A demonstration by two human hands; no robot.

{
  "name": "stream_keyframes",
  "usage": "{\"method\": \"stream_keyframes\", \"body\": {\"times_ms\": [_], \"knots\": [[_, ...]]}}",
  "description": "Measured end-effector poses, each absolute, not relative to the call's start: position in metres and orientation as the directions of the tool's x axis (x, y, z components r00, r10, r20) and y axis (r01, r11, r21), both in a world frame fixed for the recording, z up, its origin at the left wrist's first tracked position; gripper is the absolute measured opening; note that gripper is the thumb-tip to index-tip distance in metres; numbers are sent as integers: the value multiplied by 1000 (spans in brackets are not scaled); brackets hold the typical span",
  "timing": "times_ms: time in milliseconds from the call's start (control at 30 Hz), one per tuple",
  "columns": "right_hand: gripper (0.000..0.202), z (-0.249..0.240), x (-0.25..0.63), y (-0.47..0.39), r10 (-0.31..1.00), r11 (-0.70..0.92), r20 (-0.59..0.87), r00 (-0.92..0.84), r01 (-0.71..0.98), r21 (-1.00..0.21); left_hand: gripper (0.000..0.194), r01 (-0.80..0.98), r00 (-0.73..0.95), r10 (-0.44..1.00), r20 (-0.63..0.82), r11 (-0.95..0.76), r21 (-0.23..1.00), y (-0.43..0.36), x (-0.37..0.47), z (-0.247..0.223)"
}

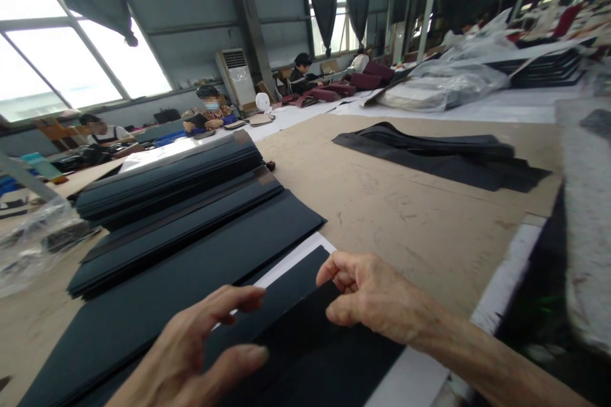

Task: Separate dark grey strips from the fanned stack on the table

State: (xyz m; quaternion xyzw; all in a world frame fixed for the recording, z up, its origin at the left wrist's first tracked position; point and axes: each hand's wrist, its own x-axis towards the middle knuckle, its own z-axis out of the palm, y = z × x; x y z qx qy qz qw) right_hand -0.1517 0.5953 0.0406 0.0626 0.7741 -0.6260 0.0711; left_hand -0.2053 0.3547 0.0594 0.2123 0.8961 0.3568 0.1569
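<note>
I see the black strip (291, 305) lying flat near the table (405, 216) edge, long axis running from lower left to upper right. My left hand (200, 350) hovers over it, fingers loosely spread, holding nothing. My right hand (372, 296) pinches its upper end.

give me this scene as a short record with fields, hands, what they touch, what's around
place: workshop with long tables
left hand: fingers spread, fingertips resting on a black sheet
right hand: pinching the far edge of the same black sheet
under the sheet: white board
left of the hands: fanned stack of dark sheets
surface: brown cardboard-covered table
far side of the table: pile of black fabric pieces
background: seated people at another table, curtained windows
</note>
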Motion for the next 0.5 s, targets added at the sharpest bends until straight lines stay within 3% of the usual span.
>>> {"method": "stream_keyframes", "body": {"times_ms": [167,267,333,400,500], "knots": [[30,49,-149,595,-12,104,-221,-975,219,-970,26,316,-733,648,-209,597,738,425,-209,64],[22,46,-137,599,165,137,-147,-975,170,-976,34,88,-677,653,-341,532,842,433,-209,59],[12,35,-121,602,301,341,41,-953,67,-938,36,-58,-707,589,-391,503,862,434,-207,58],[8,17,-104,602,278,660,325,-904,-66,-748,36,-108,-747,531,-400,497,861,436,-206,60],[17,-7,-82,595,61,955,583,-810,-122,-270,35,-120,-790,456,-409,539,833,446,-207,60]]}}
